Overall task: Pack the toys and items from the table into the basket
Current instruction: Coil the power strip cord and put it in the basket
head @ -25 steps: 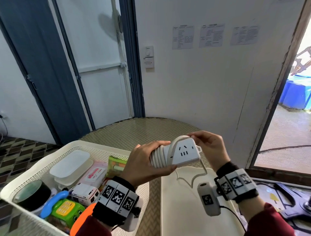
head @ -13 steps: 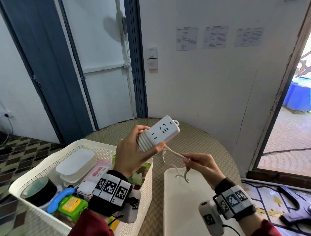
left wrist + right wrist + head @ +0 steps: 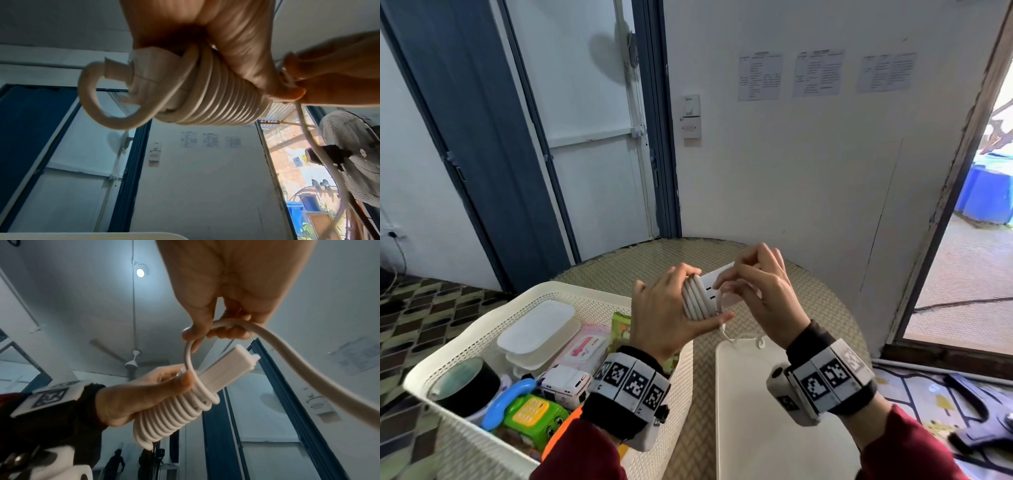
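My left hand (image 3: 671, 308) grips a white power strip (image 3: 710, 286) with its cord (image 3: 697, 299) coiled in several turns around the body, held above the round woven table (image 3: 808, 301). In the right wrist view the left hand (image 3: 156, 391) clamps the coils (image 3: 180, 415) and the bare end of the strip (image 3: 230, 368) sticks out. My right hand (image 3: 753, 291) pinches the loose cord (image 3: 287, 356) just above the strip, thumb and fingers closed on it. The left wrist view shows the coils (image 3: 216, 104) under my left fingers (image 3: 236, 53). The cream basket (image 3: 551, 291) stands at the left.
The basket holds a white lidded box (image 3: 537, 329), a pink wipes pack (image 3: 585, 346), a toy ambulance (image 3: 563, 383), a green toy phone (image 3: 530, 416) and a dark round tin (image 3: 465, 383). A white board (image 3: 774, 411) lies on the table under my right wrist. An open doorway (image 3: 969, 257) is at right.
My right hand has risen from below the strip up to it, carrying the cord over for another turn. The left hand has tipped the strip lower and flatter.
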{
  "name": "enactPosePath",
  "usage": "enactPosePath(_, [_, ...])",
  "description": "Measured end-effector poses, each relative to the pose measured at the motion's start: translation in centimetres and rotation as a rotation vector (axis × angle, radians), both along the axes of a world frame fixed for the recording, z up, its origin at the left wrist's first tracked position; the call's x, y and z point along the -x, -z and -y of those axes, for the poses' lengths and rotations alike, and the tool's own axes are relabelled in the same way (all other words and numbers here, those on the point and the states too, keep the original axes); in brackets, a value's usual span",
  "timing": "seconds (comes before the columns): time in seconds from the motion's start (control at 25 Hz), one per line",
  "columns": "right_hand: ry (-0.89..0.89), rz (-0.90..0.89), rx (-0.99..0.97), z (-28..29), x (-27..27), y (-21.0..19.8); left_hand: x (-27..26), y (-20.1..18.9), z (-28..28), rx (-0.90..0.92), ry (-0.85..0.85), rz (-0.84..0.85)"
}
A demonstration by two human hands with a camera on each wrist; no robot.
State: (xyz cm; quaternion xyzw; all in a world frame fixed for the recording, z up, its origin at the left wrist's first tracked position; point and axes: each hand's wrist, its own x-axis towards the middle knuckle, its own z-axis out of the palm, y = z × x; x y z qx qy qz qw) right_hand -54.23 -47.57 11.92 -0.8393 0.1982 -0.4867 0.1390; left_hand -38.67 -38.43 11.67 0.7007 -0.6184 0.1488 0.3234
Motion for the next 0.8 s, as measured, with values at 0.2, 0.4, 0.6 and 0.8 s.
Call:
enactPosePath(0.2, [-0.101, 0.03, -0.222, 0.8, 0.0, 0.5, 0.2, 0.0, -0.2, 0.001, 0.095, 0.057])
enactPosePath(0.4, [-0.123, 0.185, -0.161, 0.4, -0.2, 0.7, 0.8, 0.2, -0.5, -0.048, 0.083, 0.129])
enactPosePath(0.6, [-0.288, 0.132, -0.354, 0.3, 1.2, 0.7, 0.9, -0.2, -0.7, -0.144, 0.159, 0.074])
enactPosePath(0.8, [-0.602, 0.36, -0.755, 2.6, 4.9, 0.6, -0.4, -0.3, -1.5, -0.187, 0.13, 0.135])
